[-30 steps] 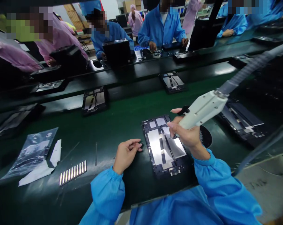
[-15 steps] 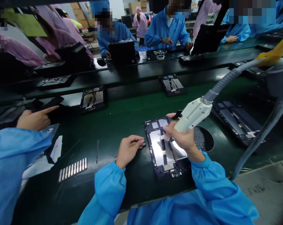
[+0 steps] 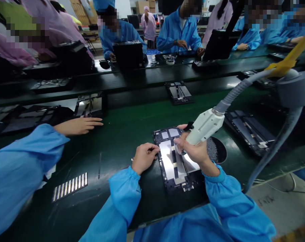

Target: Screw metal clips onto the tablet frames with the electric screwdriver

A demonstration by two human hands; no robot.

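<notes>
My right hand (image 3: 199,153) is wrapped round a white electric screwdriver (image 3: 206,122) with a grey hose at its top. Its tip, hidden by my fingers, points down at an opened tablet (image 3: 169,154) with silver panels and a dark strip. The tablet lies flat on the dark green bench. At its left edge is my left hand (image 3: 144,158), thumb and fingers pinched together; whatever may be between them is too small to make out. Behind my right wrist, a round black dish (image 3: 221,153) holds many tiny grey pieces.
Another person's hand (image 3: 79,126) reaches in from the left, beside a second opened tablet (image 3: 89,106). More tablets lie at the back (image 3: 179,92) and right (image 3: 250,132). A striped strip (image 3: 70,187) lies front left. The grey hose (image 3: 275,148) hangs at right.
My left hand has moved right, up to the tablet's edge. The co-worker's hand has moved right, toward the tablet at the left. My right hand keeps the screwdriver over the same tablet.
</notes>
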